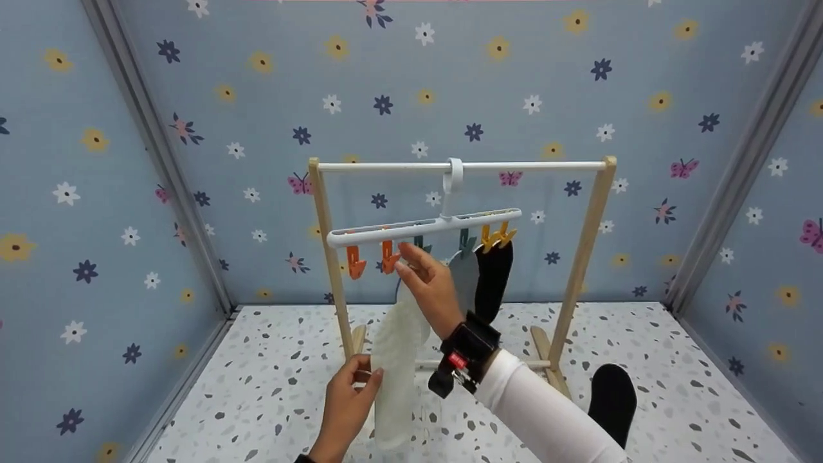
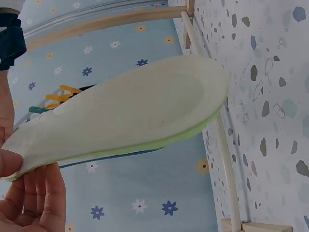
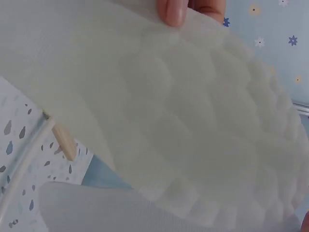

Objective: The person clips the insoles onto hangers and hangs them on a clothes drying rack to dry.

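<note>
In the head view my left hand (image 1: 350,392) grips the edge of a pale green shoe insole (image 1: 395,386), which hangs upright below the hanger. The left wrist view shows thumb and fingers pinching the insole (image 2: 140,104) at one edge. My right hand (image 1: 431,283) is raised to the white clip hanger (image 1: 386,233). Its thumb and index finger pinch an orange clip (image 1: 389,258); the exact contact is small. In the right wrist view the bumpy surface of the insole (image 3: 193,116) hides most of the right hand.
The hanger hooks over the white bar (image 1: 540,166) of a wooden rack (image 1: 584,257). Yellow clips hold a black insole (image 1: 494,280); a green clip (image 1: 466,241) holds a grey insole (image 1: 464,276). Another orange clip (image 1: 355,262) hangs left. A black insole (image 1: 612,399) lies on the speckled surface.
</note>
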Demonstrator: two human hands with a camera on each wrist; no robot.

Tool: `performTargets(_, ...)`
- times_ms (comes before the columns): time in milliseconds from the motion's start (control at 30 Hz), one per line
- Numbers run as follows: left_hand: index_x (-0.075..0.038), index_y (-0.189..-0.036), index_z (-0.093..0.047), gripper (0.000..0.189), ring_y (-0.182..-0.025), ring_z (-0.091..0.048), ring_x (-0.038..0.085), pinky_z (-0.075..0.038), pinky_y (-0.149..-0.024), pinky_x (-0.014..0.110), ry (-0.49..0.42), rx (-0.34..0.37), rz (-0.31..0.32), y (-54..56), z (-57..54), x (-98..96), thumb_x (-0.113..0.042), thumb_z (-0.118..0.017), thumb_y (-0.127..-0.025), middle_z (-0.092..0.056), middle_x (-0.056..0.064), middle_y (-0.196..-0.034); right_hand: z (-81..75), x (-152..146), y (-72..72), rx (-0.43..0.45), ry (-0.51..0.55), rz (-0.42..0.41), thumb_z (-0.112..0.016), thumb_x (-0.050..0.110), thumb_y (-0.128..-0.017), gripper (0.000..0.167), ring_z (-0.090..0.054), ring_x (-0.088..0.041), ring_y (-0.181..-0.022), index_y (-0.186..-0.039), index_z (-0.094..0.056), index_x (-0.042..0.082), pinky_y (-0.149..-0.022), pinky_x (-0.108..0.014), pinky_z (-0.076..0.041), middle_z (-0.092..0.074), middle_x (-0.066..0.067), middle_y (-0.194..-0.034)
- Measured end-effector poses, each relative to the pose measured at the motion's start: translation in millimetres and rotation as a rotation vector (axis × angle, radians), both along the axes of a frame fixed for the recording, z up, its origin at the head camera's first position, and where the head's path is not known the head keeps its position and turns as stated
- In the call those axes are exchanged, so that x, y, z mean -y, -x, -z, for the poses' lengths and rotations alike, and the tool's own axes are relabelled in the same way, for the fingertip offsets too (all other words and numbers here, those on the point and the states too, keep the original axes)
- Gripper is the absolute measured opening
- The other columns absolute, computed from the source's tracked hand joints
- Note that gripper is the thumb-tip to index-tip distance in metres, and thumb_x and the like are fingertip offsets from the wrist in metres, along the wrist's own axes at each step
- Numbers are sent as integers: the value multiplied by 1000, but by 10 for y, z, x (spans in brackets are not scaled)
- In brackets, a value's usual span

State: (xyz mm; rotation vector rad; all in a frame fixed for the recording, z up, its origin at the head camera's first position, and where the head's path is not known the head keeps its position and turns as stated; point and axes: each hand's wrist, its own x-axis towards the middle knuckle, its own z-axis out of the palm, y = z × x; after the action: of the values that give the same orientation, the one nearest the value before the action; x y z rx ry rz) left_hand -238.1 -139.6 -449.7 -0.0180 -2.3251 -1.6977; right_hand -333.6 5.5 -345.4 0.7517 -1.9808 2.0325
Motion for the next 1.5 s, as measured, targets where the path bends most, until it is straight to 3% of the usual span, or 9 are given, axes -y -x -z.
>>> performTargets(100, -1, -109, -59, 24, -86, -58, 18, -51, -72, 29, -8, 3, -9, -4, 2, 33, -16, -63, -91, -59, 10, -96, -35, 66, 23, 56, 18, 4, -59, 24, -94, 50, -48, -22, -126, -138, -45, 3, -102, -37, -40, -50, -11, -137)
performTargets(400, -1, -110, -59, 23, -87, -57, 19, -51, -75, 33, -13, 25, -64, 35, 0, 150, -13, -61, -91, -60, 10, -96, -40, 180, 128, 104, 65, 47, -60, 25, -93, 45, -54, -20, -118, -131, -52, 3, -101, -37, -41, -58, -10, -128)
performTargets(600, 0, -106, -60, 21, -84, -57, 19, -49, -73, 32, -10, -41, -92, 89, 25, 243, -13, -62, -90, -61, 11, -93, -47, 292, 189, 148, 53, 28, -61, 28, -92, 49, -53, -21, -119, -134, -50, 6, -101, -38, -41, -56, -10, -132)
performTargets(733, 0, -107, -61, 22, -83, -57, 19, -49, -73, 32, -24, -38, -102, 115, 62, 262, -14, -63, -90, -61, 10, -93, -53, 357, 237, 167, 63, 28, -60, 29, -93, 50, -53, -23, -119, -135, -49, 4, -102, -39, -39, -54, -11, -133)
performTargets(1033, 0, -105, -61, 20, -84, -58, 19, -51, -74, 33, -40, -21, -98, 178, 105, 220, -13, -62, -90, -61, 10, -93, -91, 452, 266, 182, 152, 35, -65, 22, -90, 46, -56, -20, -114, -131, -51, 5, -97, -34, -44, -59, -11, -124)
performTargets(1300, 0, -108, -61, 28, -84, -58, 19, -51, -74, 32, -63, -13, -85, 148, 92, 187, -21, -64, -90, -61, 11, -95, -93, 504, 257, 173, 136, 74, -67, 23, -88, 46, -58, -21, -109, -128, -53, 4, -91, -34, -48, -59, -11, -120)
performTargets(1500, -2, -111, -61, 29, -86, -58, 18, -51, -76, 32, -91, -40, -73, 193, 46, 197, -23, -63, -91, -61, 10, -98, -94, 502, 277, 153, 139, 70, -66, 23, -89, 43, -58, -20, -101, -126, -55, 4, -88, -32, -49, -61, -11, -115)
